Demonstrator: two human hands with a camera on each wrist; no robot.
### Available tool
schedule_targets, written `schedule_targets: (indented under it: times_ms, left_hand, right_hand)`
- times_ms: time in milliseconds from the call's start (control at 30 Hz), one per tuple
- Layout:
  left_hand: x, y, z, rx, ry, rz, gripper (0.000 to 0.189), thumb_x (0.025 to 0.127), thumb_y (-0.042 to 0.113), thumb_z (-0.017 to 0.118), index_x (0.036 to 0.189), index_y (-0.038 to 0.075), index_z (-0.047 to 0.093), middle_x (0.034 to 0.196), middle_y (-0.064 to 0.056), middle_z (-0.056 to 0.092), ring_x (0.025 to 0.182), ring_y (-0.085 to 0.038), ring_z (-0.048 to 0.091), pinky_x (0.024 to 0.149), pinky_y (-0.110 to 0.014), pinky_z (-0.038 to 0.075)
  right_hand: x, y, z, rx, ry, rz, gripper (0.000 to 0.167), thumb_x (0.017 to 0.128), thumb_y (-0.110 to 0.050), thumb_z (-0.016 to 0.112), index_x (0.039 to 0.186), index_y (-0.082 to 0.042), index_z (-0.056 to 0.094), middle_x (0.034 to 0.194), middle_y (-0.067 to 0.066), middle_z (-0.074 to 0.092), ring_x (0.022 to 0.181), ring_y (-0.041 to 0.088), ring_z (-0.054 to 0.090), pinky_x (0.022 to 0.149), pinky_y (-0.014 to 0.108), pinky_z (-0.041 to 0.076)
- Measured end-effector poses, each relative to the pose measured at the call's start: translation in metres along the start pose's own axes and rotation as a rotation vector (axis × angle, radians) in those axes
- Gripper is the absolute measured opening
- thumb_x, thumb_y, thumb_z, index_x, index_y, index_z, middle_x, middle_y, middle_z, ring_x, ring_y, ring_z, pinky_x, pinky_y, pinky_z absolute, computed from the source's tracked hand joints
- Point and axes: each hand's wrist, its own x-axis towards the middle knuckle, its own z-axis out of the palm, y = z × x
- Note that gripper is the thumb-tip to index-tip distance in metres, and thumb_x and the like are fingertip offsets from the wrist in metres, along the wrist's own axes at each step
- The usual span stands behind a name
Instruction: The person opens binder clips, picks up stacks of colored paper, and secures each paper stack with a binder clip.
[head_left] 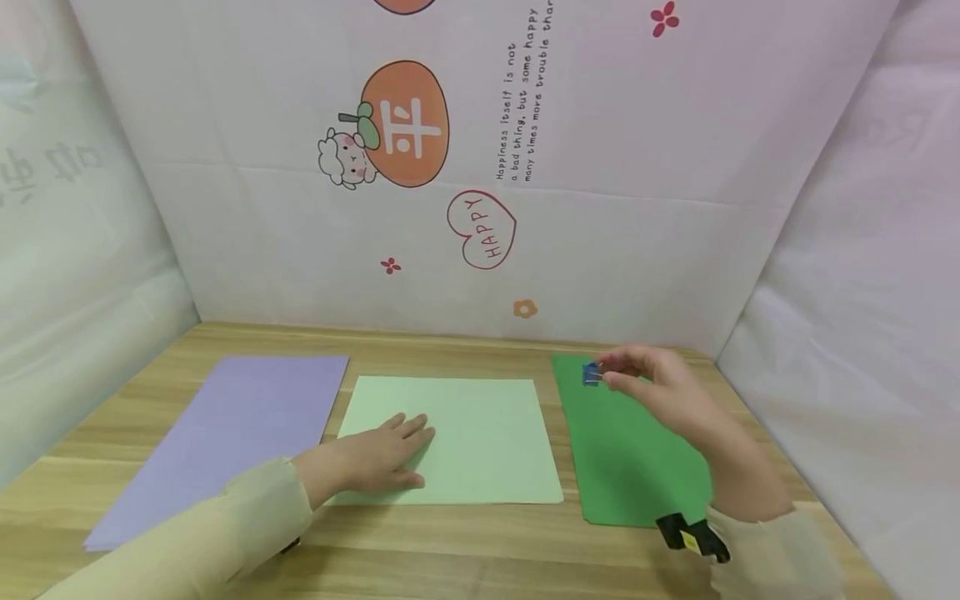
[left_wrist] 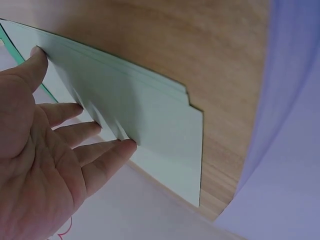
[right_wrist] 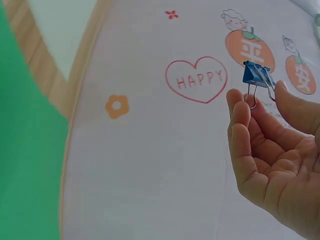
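Spread fingertips of my left hand (head_left: 378,458) rest on the pale green folder (head_left: 480,442) in the middle of the table. The left wrist view shows the folder (left_wrist: 165,130) has a stepped edge, with the left hand (left_wrist: 50,150) touching its surface. My right hand (head_left: 663,392) is raised over the far end of the dark green folder (head_left: 630,458). Between thumb and fingers it pinches a blue binder clip (head_left: 591,374) by its wire handles. Seen in the right wrist view, the clip (right_wrist: 257,75) points away from the right hand (right_wrist: 275,160).
A purple folder (head_left: 240,433) lies on the left of the wooden table (head_left: 450,550). A printed white cloth (head_left: 600,250) stands behind the table as a back wall, with white cloth walls at both sides.
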Motion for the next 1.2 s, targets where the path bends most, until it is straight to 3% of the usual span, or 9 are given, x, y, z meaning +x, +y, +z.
schedule_targets:
  times_ms: [233, 400, 533, 800, 967, 1200]
  left_hand:
    - [0.0, 0.002, 0.002, 0.017, -0.005, 0.002, 0.074, 0.098, 0.045, 0.058, 0.155, 0.007, 0.031, 0.164, -0.016, 0.022, 0.15, -0.044, 0.022, 0.117, -0.056, 0.032]
    - [0.001, 0.004, 0.001, 0.048, -0.02, -0.022, 0.077, 0.095, 0.049, 0.061, 0.155, 0.01, 0.032, 0.164, -0.012, 0.025, 0.15, -0.04, 0.024, 0.114, -0.058, 0.035]
    - [0.005, 0.005, -0.005, 0.097, 0.004, -0.005, 0.08, 0.091, 0.051, 0.065, 0.153, 0.011, 0.036, 0.163, -0.011, 0.03, 0.149, -0.039, 0.028, 0.108, -0.064, 0.04]
    - [0.028, 0.007, -0.02, 0.149, 0.068, 0.042, 0.074, 0.094, 0.047, 0.064, 0.153, 0.012, 0.037, 0.16, -0.011, 0.035, 0.148, -0.036, 0.033, 0.108, -0.055, 0.043]
    - [0.043, 0.005, -0.029, 0.124, 0.07, 0.03, 0.071, 0.095, 0.041, 0.066, 0.153, 0.01, 0.038, 0.159, -0.012, 0.036, 0.148, -0.033, 0.033, 0.112, -0.053, 0.04]
    - [0.062, -0.005, -0.032, 0.08, 0.08, -0.003, 0.071, 0.095, 0.037, 0.067, 0.153, 0.009, 0.037, 0.16, -0.014, 0.034, 0.148, -0.034, 0.032, 0.118, -0.051, 0.034]
  right_hand:
    - [0.006, -0.015, 0.003, 0.089, 0.035, -0.026, 0.032, 0.102, -0.014, 0.056, 0.128, 0.004, 0.06, 0.117, 0.016, 0.068, 0.097, 0.003, 0.061, 0.085, 0.019, 0.052]
    - [0.009, -0.022, 0.005, 0.137, 0.037, -0.005, 0.033, 0.102, -0.016, 0.057, 0.13, 0.001, 0.059, 0.121, 0.016, 0.067, 0.1, 0.002, 0.062, 0.089, 0.018, 0.051]
    - [0.011, -0.027, 0.004, 0.167, 0.043, 0.015, 0.035, 0.102, -0.019, 0.057, 0.132, -0.002, 0.059, 0.124, 0.014, 0.065, 0.103, 0.002, 0.062, 0.092, 0.016, 0.049]
    - [0.01, -0.028, 0.002, 0.206, 0.065, 0.012, 0.035, 0.101, -0.019, 0.059, 0.131, -0.002, 0.06, 0.119, 0.007, 0.067, 0.102, 0.002, 0.064, 0.091, 0.015, 0.049]
    - [0.009, -0.025, 0.0, 0.204, 0.076, 0.013, 0.035, 0.102, -0.021, 0.058, 0.131, -0.002, 0.06, 0.117, 0.005, 0.068, 0.102, 0.003, 0.063, 0.091, 0.015, 0.049]
    - [0.009, -0.023, -0.002, 0.199, 0.077, 0.017, 0.036, 0.102, -0.023, 0.058, 0.132, -0.004, 0.06, 0.12, 0.006, 0.067, 0.103, 0.004, 0.063, 0.092, 0.015, 0.048]
